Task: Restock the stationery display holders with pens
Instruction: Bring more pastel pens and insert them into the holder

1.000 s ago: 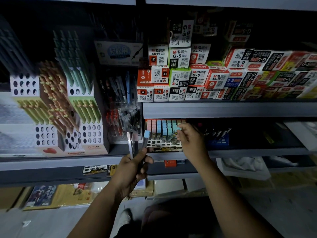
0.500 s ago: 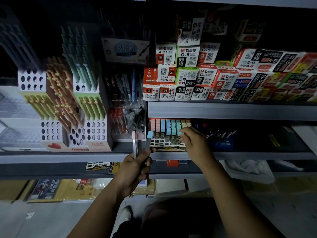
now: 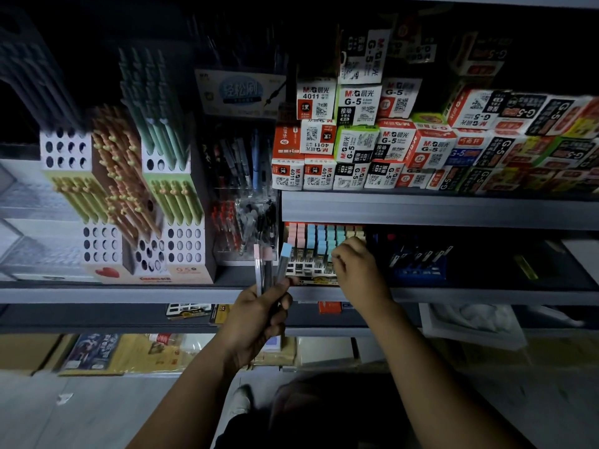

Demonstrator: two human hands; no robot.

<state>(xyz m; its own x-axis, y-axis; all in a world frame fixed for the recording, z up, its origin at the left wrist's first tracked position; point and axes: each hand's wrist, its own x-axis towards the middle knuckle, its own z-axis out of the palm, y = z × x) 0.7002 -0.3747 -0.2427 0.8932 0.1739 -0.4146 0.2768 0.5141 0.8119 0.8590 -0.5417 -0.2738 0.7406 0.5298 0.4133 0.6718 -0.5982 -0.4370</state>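
My left hand (image 3: 256, 315) grips a small bunch of pens (image 3: 269, 267) with pink and blue square caps, held upright in front of the shelf edge. My right hand (image 3: 356, 270) reaches into the display holder (image 3: 308, 270) on the lower shelf, fingers curled at the pens with pink, blue, teal and beige caps (image 3: 319, 234) standing in its slots. Whether the right fingers pinch a pen is hidden by the back of the hand.
A white perforated holder (image 3: 142, 218) with green and orange pens stands at the left. A clear box of pens (image 3: 243, 222) is beside it. Stacked refill boxes (image 3: 389, 140) fill the upper shelf. A blue holder (image 3: 418, 264) sits at the right. Cartons lie on the floor below.
My right hand has dropped slightly lower over the holder's right end. My left hand with its pens has stayed about where it was. The camera has shifted a little.
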